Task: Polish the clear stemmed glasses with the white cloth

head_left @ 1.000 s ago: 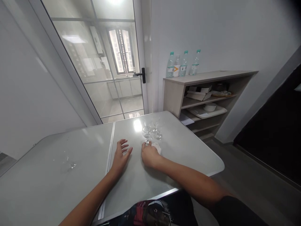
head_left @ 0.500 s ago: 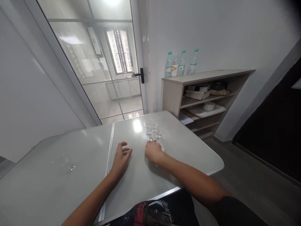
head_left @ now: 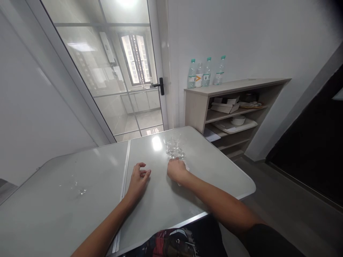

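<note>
Three small clear stemmed glasses (head_left: 174, 147) stand close together on the grey table (head_left: 80, 214), toward its far right part. My right hand (head_left: 177, 171) rests just in front of them, fingers curled round a white cloth (head_left: 185, 166) and touching the foot of the nearest glass. Left of it, my left hand (head_left: 138, 178) lies on the tabletop with its fingers loosely curled and nothing in them. Another clear glass (head_left: 79, 188) stands alone on the left half of the table.
A seam (head_left: 124, 171) runs across the tabletop. A wooden shelf unit (head_left: 230, 107) stands behind the table with water bottles (head_left: 205, 73) on top and dishes inside. A glass door (head_left: 120, 71) is behind on the left. Grey floor lies to the right.
My right hand has slid the nearest glass away from me, up against the other two. My left hand's fingers have curled in from flat.
</note>
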### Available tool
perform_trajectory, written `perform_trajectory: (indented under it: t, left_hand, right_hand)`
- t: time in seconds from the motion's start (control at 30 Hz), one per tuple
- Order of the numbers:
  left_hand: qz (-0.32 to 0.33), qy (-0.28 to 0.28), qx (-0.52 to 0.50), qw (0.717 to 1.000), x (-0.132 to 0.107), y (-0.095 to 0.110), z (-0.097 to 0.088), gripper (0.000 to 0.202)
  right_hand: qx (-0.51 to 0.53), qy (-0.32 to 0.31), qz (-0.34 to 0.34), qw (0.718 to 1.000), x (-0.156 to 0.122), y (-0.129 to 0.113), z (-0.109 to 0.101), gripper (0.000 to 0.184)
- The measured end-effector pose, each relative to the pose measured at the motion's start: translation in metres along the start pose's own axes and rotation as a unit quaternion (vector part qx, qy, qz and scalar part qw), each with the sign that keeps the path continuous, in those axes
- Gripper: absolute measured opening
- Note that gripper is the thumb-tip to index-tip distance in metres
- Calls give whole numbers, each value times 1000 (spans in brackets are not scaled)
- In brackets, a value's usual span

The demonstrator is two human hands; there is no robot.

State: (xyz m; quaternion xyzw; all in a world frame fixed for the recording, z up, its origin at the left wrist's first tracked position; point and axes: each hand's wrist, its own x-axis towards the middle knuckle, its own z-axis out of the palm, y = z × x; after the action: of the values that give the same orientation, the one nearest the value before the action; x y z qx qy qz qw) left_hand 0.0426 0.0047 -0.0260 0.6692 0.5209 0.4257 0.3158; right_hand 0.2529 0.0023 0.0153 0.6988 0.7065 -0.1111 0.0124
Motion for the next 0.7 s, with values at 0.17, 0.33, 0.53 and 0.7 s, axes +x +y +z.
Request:
perform_trajectory:
  t: [0.17,0.33,0.53,0.7]
  left_hand:
    - [16,9,2,1000,0,-1,0,34]
    - [54,-77,-50,994,-1,5,1,42]
    - [4,-142,-177,974,-1,17,-8,47]
    - [22,-30,-88,995,-2,18,-16,37]
  right_hand:
    - [30,37,-6,999,-9,-5,-5,56]
    - [130,70,-152,977,-24,-21,-16,47]
    - [607,90,-236,753,-21,-26,-13,43]
    - [790,-4,-115,603,-10,-24,-9,26]
